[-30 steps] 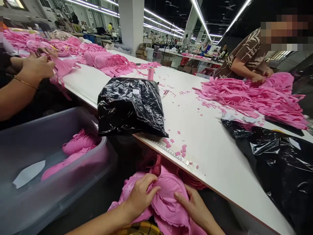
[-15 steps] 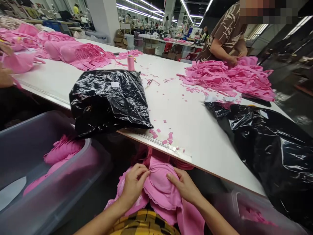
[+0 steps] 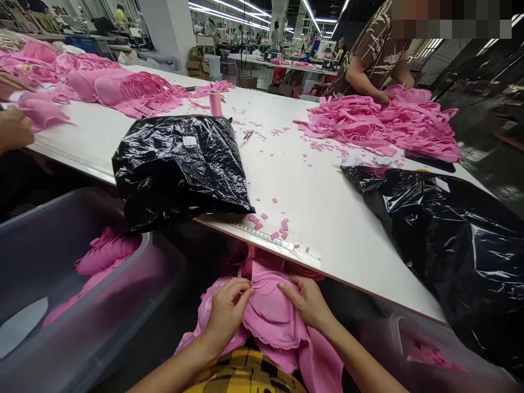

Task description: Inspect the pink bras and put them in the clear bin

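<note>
A pink padded garment with a scalloped lace edge (image 3: pixel 272 316) lies in my lap, just below the near edge of the white table (image 3: pixel 327 218). My left hand (image 3: pixel 227 308) pinches its upper left part with curled fingers. My right hand (image 3: pixel 309 303) grips its upper right part, fingers bent over the fabric. More pink garments hang under the table edge behind it.
A grey plastic bin (image 3: pixel 61 322) with pink pieces stands at my left. Two black plastic bags (image 3: pixel 180 169) (image 3: pixel 450 234) lie on the table, with pink scraps, a pink thread spool (image 3: pixel 215 102) and garment piles (image 3: pixel 380 123). A co-worker's hand (image 3: pixel 14 128) works at far left; another person (image 3: pixel 374 52) stands opposite.
The view has swung down and right. Both my hands have shifted up the pink garment toward its top edge, and the left hand has closed into a pinch.
</note>
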`<act>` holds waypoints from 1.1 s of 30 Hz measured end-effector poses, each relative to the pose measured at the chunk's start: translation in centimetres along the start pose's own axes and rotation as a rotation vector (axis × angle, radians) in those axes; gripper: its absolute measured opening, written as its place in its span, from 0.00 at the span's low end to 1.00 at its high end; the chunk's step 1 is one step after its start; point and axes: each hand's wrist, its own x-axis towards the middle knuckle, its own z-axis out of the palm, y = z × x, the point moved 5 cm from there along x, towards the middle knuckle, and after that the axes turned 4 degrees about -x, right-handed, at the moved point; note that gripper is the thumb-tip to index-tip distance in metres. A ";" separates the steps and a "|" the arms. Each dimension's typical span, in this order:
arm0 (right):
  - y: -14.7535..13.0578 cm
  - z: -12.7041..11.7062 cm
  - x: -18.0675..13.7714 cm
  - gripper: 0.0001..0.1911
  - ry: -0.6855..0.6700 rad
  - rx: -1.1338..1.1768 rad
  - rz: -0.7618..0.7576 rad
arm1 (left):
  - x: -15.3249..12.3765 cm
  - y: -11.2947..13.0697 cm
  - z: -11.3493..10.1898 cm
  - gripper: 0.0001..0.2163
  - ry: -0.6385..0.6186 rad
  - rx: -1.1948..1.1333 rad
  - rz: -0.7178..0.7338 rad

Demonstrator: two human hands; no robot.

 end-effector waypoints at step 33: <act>-2.1 2.9 -3.9 0.04 0.147 -0.378 -0.260 | -1.4 -2.2 2.3 0.15 -0.494 -0.714 -0.732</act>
